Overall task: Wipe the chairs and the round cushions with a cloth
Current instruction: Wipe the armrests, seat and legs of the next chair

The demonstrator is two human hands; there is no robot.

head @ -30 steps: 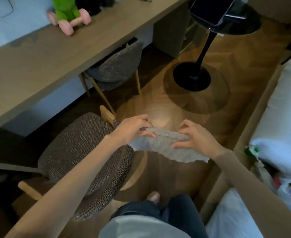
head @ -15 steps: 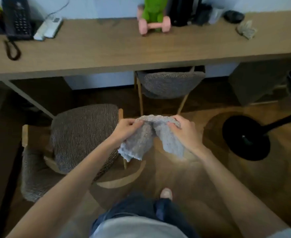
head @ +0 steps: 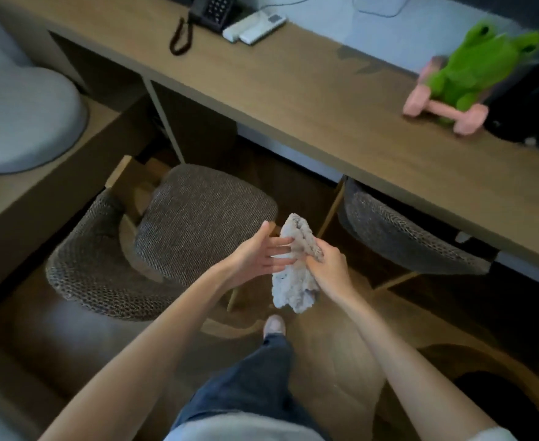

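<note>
A grey crumpled cloth hangs folded in front of me, gripped by my right hand. My left hand is flat and open, fingers spread, with its fingertips against the cloth's left side. Just left of my hands stands a grey woven chair with a curved backrest and wooden legs. A second woven chair is tucked under the desk on the right. A round grey cushion lies on a wooden bench at the far left.
A long wooden desk runs across the back with a black phone, white remotes and a green plush toy holding a pink dumbbell. My leg and shoe stand on the wooden floor below.
The view has swung left, bringing the cushion and bench into sight. My left hand has let go of the cloth and opened flat; my right hand keeps it, now bunched and hanging.
</note>
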